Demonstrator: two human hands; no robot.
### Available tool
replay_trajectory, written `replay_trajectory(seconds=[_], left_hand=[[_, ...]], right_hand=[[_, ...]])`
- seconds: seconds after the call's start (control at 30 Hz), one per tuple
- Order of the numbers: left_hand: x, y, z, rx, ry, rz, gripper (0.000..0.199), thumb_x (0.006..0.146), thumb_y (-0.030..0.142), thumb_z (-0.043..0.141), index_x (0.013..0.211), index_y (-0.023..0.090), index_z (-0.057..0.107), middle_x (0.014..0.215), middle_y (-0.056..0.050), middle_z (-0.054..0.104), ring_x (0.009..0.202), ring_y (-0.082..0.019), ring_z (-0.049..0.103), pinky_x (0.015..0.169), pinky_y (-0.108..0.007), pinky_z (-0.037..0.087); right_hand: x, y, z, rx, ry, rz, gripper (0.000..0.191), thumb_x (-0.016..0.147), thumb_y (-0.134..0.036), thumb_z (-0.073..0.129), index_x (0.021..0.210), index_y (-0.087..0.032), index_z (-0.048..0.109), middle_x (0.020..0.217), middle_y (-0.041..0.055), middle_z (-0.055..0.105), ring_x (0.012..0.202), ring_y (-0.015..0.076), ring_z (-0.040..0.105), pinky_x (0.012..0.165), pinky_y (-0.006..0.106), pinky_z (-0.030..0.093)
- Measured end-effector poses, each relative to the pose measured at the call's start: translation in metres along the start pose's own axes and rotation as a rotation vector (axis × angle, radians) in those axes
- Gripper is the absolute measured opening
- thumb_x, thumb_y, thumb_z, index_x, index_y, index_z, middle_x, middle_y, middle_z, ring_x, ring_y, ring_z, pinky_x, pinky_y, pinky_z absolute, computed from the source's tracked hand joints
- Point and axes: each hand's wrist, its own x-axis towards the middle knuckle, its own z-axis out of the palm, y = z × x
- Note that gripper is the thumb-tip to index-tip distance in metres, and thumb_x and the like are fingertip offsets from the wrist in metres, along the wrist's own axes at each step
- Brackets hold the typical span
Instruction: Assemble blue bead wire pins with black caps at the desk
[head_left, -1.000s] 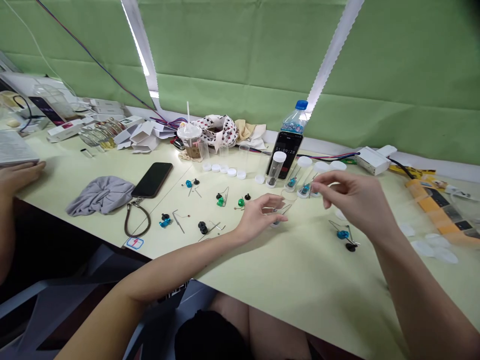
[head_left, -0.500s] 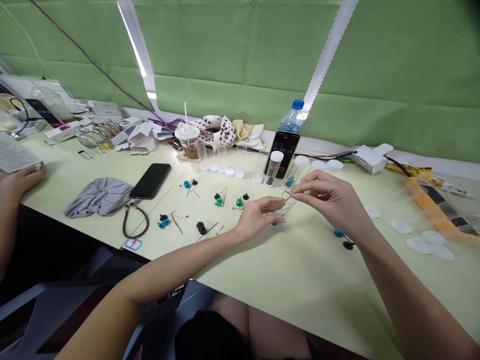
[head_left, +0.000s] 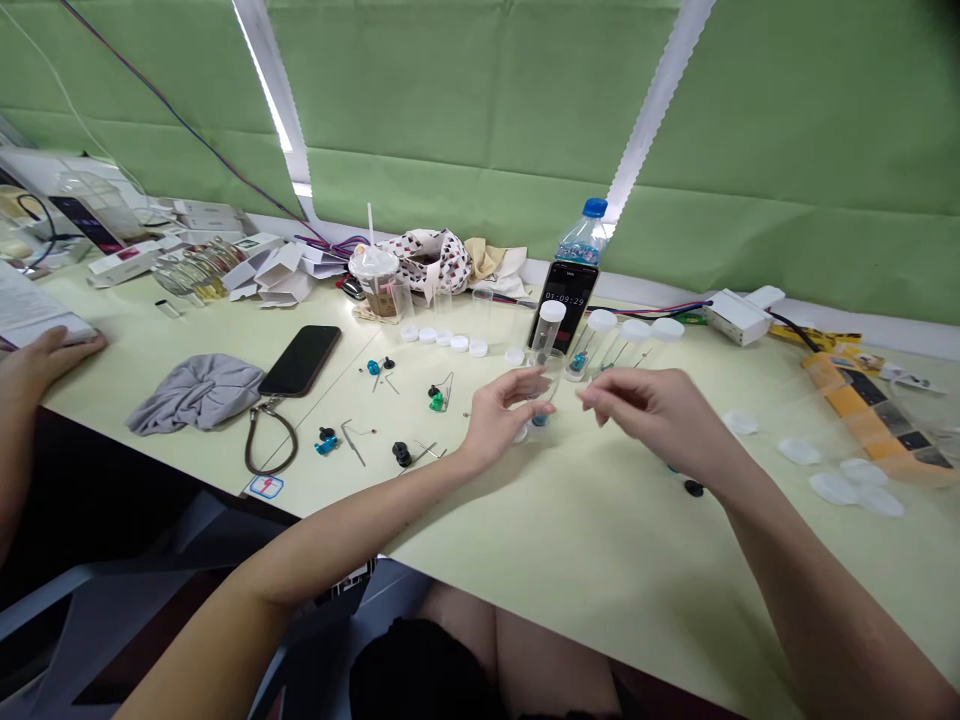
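Note:
My left hand [head_left: 499,412] is closed around a clear plastic tube [head_left: 554,372] standing near the middle of the table. A small blue part [head_left: 539,420] shows low inside it. To the right of the tube, my right hand [head_left: 649,412] is closed in a pinch, fingertips apart from the tube; I cannot make out what is in them. Just behind stand several white-capped tubes [head_left: 552,312] with small parts inside. Left of my hands lie a green part [head_left: 436,401], blue parts [head_left: 325,443] and a black part [head_left: 402,455], with thin metal keys beside them.
A phone showing a timer [head_left: 568,300] leans on a water bottle [head_left: 585,240]. Uncapped tubes and white caps [head_left: 459,343] stand behind. A dark phone [head_left: 301,360] and a grey cloth [head_left: 196,395] lie left. Another person's hand [head_left: 56,355] holds papers. Clear discs [head_left: 855,488] lie right.
My right hand has moved away from the tube's mouth, and the bent metal key it held no longer shows in its fingers. My left hand has shifted slightly left with the tube.

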Motion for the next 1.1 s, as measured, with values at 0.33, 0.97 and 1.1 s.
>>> replay_trajectory(seconds=[0.33, 0.97, 1.1], left_hand=[[0.013, 0.005, -0.01, 0.0, 0.225, 0.128, 0.041, 0.067, 0.025, 0.074, 0.107, 0.019, 0.063, 0.104, -0.008, 0.068, 0.104, -0.021, 0.061, 0.092, -0.038, 0.048], [-0.012, -0.007, 0.006, 0.054, -0.102, 0.006, 0.032, 0.068, 0.027, 0.075, 0.096, 0.017, 0.064, 0.095, -0.007, 0.064, 0.091, -0.018, 0.061, 0.085, -0.034, 0.047], [-0.011, -0.008, 0.007, 0.021, -0.111, -0.008, 0.03, 0.067, 0.024, 0.075, 0.094, 0.017, 0.064, 0.091, -0.005, 0.064, 0.087, -0.016, 0.06, 0.083, -0.033, 0.047]], right_hand=[[-0.003, 0.003, 0.115, -0.46, -0.174, -0.07, 0.023, 0.092, -0.028, 0.044, 0.114, -0.022, 0.05, 0.116, 0.0131, 0.052, 0.093, 0.0254, 0.058, 0.059, 0.03, 0.045], [0.0, -0.008, -0.001, -0.26, 0.043, -0.138, 0.031, 0.091, -0.03, 0.042, 0.12, -0.025, 0.051, 0.116, 0.0082, 0.06, 0.099, 0.0253, 0.06, 0.078, 0.037, 0.049], [-0.001, -0.005, -0.005, -0.341, 0.017, -0.152, 0.031, 0.092, -0.028, 0.04, 0.119, -0.025, 0.054, 0.119, 0.0074, 0.06, 0.102, 0.026, 0.06, 0.08, 0.038, 0.049]])
